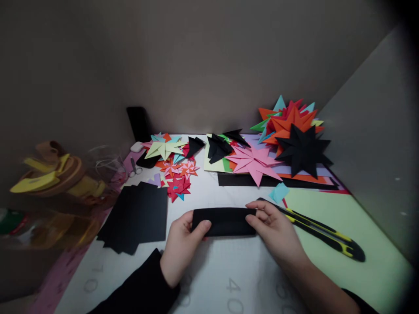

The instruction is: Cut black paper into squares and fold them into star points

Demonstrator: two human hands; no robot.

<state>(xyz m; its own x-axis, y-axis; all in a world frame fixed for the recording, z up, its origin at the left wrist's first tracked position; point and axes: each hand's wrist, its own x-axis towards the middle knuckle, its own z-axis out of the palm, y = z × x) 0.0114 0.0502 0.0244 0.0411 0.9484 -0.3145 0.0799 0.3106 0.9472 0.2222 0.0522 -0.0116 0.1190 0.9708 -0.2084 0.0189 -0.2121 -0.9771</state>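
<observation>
A: What is nearest the person?

B: The left hand (183,244) and the right hand (278,231), over a white table (209,279) printed with numbers. Between them is a narrow piece of black paper (227,222).

A: How does each grip stand?

B: Both are grasping it, the left at one end, the right at the other, thumbs on the near face.

A: And to the sides?

B: A fanned stack of black sheets (140,213) lies to the left. To the right, a black and yellow cutter (322,232) lies mostly across a pale green sheet (369,240).

A: Farther off?

B: Small scissors (134,168) behind the stack, a pink star (254,160) beyond the hands, and a black star (304,150) against an orange star (294,123). Behind everything rises a grey wall (209,65).
</observation>
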